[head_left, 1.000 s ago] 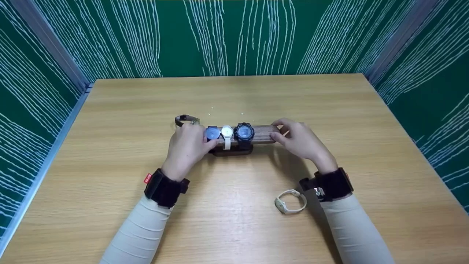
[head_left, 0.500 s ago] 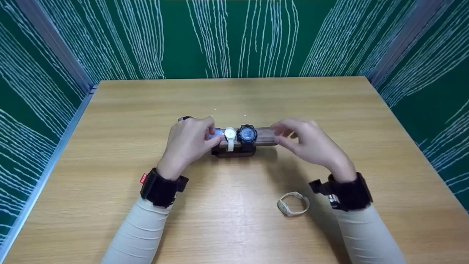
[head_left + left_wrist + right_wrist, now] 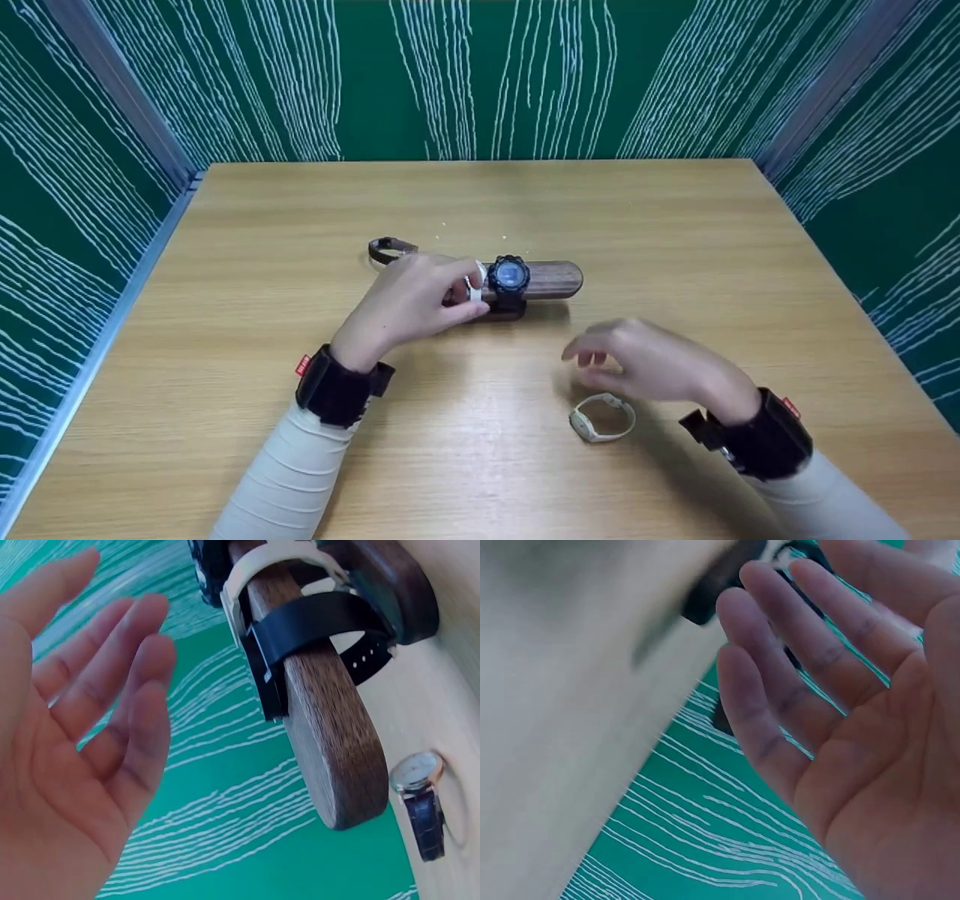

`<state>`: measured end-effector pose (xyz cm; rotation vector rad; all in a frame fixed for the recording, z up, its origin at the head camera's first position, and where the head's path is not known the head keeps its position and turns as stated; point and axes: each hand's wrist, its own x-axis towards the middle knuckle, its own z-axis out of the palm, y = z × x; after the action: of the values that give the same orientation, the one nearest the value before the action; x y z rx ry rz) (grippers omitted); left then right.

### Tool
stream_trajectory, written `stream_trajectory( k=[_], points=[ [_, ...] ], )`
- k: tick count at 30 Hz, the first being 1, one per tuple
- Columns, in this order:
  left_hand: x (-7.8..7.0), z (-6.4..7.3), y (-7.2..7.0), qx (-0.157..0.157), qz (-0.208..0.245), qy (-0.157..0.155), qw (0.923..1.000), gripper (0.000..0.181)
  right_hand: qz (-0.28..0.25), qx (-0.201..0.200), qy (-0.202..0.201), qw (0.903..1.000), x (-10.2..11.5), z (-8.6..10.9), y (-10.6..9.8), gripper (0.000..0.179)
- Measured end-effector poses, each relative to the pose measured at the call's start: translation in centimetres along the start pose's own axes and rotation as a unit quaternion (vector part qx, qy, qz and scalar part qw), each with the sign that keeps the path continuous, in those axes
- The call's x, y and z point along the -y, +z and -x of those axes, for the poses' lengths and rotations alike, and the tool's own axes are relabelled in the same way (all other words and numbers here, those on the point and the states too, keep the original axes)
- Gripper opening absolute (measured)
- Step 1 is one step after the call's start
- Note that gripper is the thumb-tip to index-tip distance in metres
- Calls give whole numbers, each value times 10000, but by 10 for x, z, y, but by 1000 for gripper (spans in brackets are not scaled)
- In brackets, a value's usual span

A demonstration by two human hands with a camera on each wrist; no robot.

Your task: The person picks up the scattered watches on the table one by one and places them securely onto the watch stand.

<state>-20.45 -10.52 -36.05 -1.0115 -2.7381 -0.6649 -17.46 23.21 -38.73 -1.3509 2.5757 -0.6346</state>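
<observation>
The watch stand (image 3: 556, 279) is a brown wood-grained bar, round-ended, wearing several watches, a chunky black watch (image 3: 510, 274) among them. It runs left to right, parallel to the far edge of the table (image 3: 315, 202) and well in from it. Over its left half hangs the left hand (image 3: 412, 300), fingers loosely bent, gripping nothing; the right hand (image 3: 652, 364), relaxed and free, is nearer the person, beside a pale watch (image 3: 581, 426).

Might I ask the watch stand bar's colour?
The bar is brown, best seen from the left wrist.
</observation>
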Motion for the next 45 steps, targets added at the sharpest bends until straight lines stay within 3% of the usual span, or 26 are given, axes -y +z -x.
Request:
stream_trajectory(
  k=[9, 15, 22, 32, 45],
  points=[
    [-3, 2, 5, 269, 4, 118, 9996, 24, -112, 569, -35, 9983, -1, 8, 24, 32],
    [-5, 0, 7, 288, 12, 194, 9994, 23, 91, 493, -127, 9987, -3, 8, 32, 32],
    [-5, -1, 7, 296, 109, 54, 9995, 23, 188, 352, -406, 9984, -1, 4, 34, 27],
    [-1, 0, 6, 107, -30, -155, 9998, 22, 100, 372, 92, 9992, 12, -9, 9, 21],
    [0, -1, 1, -409, 24, 0, 9992, 31, -426, -695, 101, 9966, 18, -35, -37, 11]
  ],
)
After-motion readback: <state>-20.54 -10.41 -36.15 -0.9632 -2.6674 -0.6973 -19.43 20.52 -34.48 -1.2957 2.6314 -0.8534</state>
